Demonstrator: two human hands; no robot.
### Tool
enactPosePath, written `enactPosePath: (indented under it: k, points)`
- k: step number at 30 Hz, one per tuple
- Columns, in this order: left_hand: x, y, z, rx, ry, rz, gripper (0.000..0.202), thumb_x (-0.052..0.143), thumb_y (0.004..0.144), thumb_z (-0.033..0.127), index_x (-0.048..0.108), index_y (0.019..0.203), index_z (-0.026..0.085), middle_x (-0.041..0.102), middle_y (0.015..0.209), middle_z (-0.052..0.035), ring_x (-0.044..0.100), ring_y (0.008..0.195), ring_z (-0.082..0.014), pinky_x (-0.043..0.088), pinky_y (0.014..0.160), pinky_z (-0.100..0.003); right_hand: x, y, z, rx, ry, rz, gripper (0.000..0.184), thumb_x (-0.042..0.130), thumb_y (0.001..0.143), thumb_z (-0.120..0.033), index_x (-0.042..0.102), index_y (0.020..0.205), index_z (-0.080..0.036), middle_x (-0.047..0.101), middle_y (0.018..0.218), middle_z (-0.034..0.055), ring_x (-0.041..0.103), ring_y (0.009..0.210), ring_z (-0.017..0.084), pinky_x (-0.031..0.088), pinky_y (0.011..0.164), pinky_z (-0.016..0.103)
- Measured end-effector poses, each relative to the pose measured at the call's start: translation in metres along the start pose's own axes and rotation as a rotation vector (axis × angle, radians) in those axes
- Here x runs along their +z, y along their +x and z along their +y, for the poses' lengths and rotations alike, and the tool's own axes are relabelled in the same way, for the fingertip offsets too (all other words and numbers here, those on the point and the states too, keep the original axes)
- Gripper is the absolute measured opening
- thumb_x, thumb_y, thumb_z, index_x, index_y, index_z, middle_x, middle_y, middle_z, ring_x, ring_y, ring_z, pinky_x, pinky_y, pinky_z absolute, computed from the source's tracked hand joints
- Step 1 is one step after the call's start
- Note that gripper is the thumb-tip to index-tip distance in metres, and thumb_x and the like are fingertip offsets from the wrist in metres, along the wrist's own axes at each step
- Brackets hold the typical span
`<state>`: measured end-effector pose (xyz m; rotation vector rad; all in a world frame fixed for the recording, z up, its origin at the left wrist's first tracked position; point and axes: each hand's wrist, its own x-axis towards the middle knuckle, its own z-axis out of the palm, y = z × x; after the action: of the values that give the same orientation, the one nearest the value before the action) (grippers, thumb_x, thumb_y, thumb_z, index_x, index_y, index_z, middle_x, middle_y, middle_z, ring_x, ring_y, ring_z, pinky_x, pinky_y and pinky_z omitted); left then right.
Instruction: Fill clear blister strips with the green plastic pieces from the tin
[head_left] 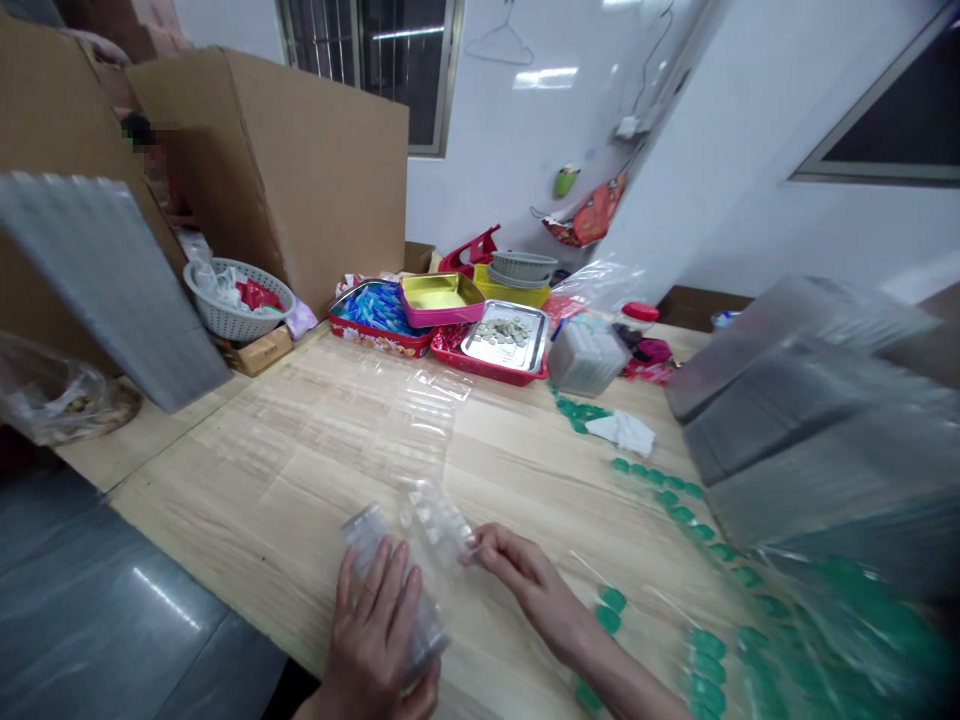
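My left hand (379, 630) lies on a stack of clear plastic blister trays (375, 545) near the table's front edge, fingers wrapped over it. My right hand (517, 570) pinches the corner of a single clear blister tray (442, 520) just to the right of the stack. More clear blister sheets (420, 400) lie flat on the wooden table (285, 470) beyond my hands.
Green caps (679, 500) run in a row along the right, beside grey bagged stacks (810, 420). At the back stand a red tin of blue pieces (375, 315), a metal tray (506, 335), a pink-rimmed tray (441, 297), a white basket (236, 300) and cardboard boxes (300, 170).
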<state>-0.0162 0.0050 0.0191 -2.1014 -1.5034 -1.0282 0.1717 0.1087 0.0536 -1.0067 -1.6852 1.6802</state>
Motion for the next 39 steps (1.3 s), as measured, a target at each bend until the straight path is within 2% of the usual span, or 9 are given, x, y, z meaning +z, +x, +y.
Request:
enactPosePath:
  k: [4, 8, 12, 17, 19, 22, 25, 32, 39]
  points:
    - [0.008, -0.006, -0.013, 0.170, 0.136, -0.006, 0.040, 0.053, 0.075, 0.033, 0.061, 0.105, 0.007, 0.066, 0.105, -0.0207, 0.035, 0.129, -0.0321, 0.017, 0.107, -0.057, -0.063, 0.021, 0.013, 0.040, 0.061, 0.190, 0.036, 0.059, 0.075, -0.052, 0.051, 0.068, -0.018, 0.057, 0.080, 0.0036, 0.055, 0.075, 0.017, 0.043, 0.075, 0.032]
    - [0.018, -0.010, -0.019, 0.153, 0.171, 0.053, 0.028, 0.050, 0.076, 0.018, 0.063, 0.101, 0.012, 0.069, 0.100, -0.0164, 0.030, 0.132, -0.0265, 0.014, 0.109, -0.054, -0.124, 0.062, 0.025, 0.103, 0.036, 0.365, 0.038, 0.070, 0.057, -0.050, 0.051, 0.057, -0.017, 0.055, 0.064, 0.0028, 0.054, 0.058, 0.015, 0.047, 0.065, 0.033]
    - [0.024, -0.011, -0.010, 0.107, 0.130, 0.104, 0.033, 0.048, 0.077, 0.027, 0.062, 0.103, 0.010, 0.068, 0.102, -0.0183, 0.039, 0.127, -0.0303, 0.019, 0.107, -0.057, -0.147, 0.103, 0.027, 0.082, -0.063, 0.487, 0.033, 0.064, 0.059, -0.045, 0.046, 0.049, -0.020, 0.048, 0.053, 0.0010, 0.052, 0.058, 0.018, 0.044, 0.059, 0.033]
    - [0.015, -0.004, 0.002, 0.016, 0.031, 0.055, 0.050, 0.052, 0.072, 0.034, 0.056, 0.113, 0.006, 0.061, 0.115, -0.0233, 0.045, 0.120, -0.0381, 0.026, 0.099, -0.064, -0.096, 0.102, 0.020, -0.022, -0.112, 0.493, 0.028, 0.062, 0.063, -0.046, 0.054, 0.064, -0.019, 0.055, 0.073, 0.0035, 0.049, 0.078, 0.021, 0.039, 0.069, 0.031]
    - [0.009, 0.000, 0.005, 0.011, 0.012, 0.005, 0.054, 0.053, 0.071, 0.035, 0.053, 0.116, 0.004, 0.057, 0.120, -0.0244, 0.042, 0.121, -0.0396, 0.025, 0.099, -0.065, -0.056, 0.077, 0.014, -0.024, -0.086, 0.315, 0.029, 0.068, 0.060, -0.045, 0.057, 0.062, -0.018, 0.056, 0.069, 0.0019, 0.049, 0.072, 0.018, 0.038, 0.067, 0.029]
    - [0.002, 0.003, 0.006, -0.011, -0.004, -0.055, 0.055, 0.054, 0.072, 0.032, 0.050, 0.119, 0.003, 0.053, 0.124, -0.0249, 0.038, 0.124, -0.0402, 0.023, 0.099, -0.067, 0.002, 0.033, 0.003, 0.082, 0.120, -0.209, 0.028, 0.071, 0.065, -0.040, 0.060, 0.067, -0.015, 0.053, 0.065, -0.0007, 0.045, 0.063, 0.012, 0.033, 0.061, 0.025]
    - [-0.004, 0.004, 0.006, 0.003, 0.001, -0.122, 0.055, 0.056, 0.071, 0.028, 0.050, 0.120, 0.003, 0.052, 0.126, -0.0251, 0.036, 0.126, -0.0404, 0.023, 0.099, -0.067, 0.034, 0.007, -0.004, 0.186, 0.309, -0.298, 0.028, 0.077, 0.060, -0.036, 0.062, 0.067, -0.012, 0.051, 0.061, -0.0022, 0.042, 0.059, 0.010, 0.028, 0.058, 0.023]
    - [-0.012, 0.003, 0.003, 0.037, 0.018, -0.212, 0.056, 0.056, 0.073, 0.031, 0.049, 0.121, 0.003, 0.048, 0.130, -0.0247, 0.032, 0.128, -0.0404, 0.021, 0.101, -0.066, 0.042, 0.004, -0.001, 0.228, 0.473, -0.221, 0.026, 0.076, 0.059, -0.030, 0.059, 0.059, -0.011, 0.050, 0.058, -0.0018, 0.040, 0.060, 0.011, 0.028, 0.061, 0.024]
    - [-0.012, 0.004, 0.003, 0.027, -0.006, -0.196, 0.053, 0.055, 0.073, 0.031, 0.051, 0.118, 0.002, 0.050, 0.127, -0.0263, 0.032, 0.127, -0.0412, 0.021, 0.100, -0.067, 0.050, -0.001, -0.001, 0.194, 0.388, -0.216, 0.032, 0.071, 0.065, -0.039, 0.051, 0.059, -0.015, 0.042, 0.058, -0.0033, 0.036, 0.059, 0.011, 0.027, 0.059, 0.024]
